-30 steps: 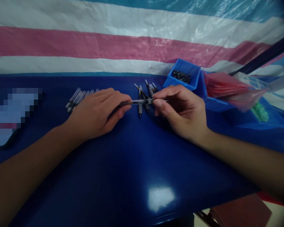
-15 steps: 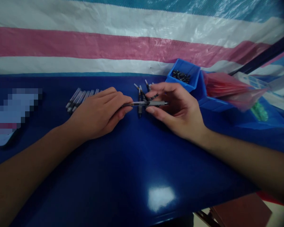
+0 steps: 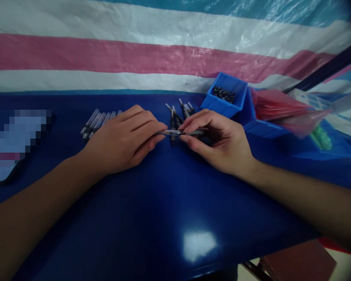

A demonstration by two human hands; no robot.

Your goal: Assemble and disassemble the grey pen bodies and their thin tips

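Note:
A slim pen [image 3: 173, 133] with a clear middle and a grey grip lies level between my two hands. My left hand [image 3: 127, 138] pinches its left end between thumb and fingers. On the grey part, my right hand [image 3: 220, 138] is closed, thumb below and fingertips above. Just behind the pen lie several dark pen parts with pale thin ends [image 3: 185, 111], partly covered by my right hand. Beyond my left hand, clear pen barrels with dark ends [image 3: 96, 121] rest side by side, some hidden behind the knuckles.
A small blue bin [image 3: 226, 93] of small black pieces stands at the back right. Beside it, another bin holds red plastic bags [image 3: 280, 109], near a green packet [image 3: 321, 136]. A pixelated flat object [image 3: 17, 144] lies left on the blue table [image 3: 134, 222]. Striped sheeting [image 3: 134, 54] hangs behind.
My right fingers, which were raised apart from the pen, have come down and closed on its grey part. The pen sits slightly lower. My left hand keeps its pinch.

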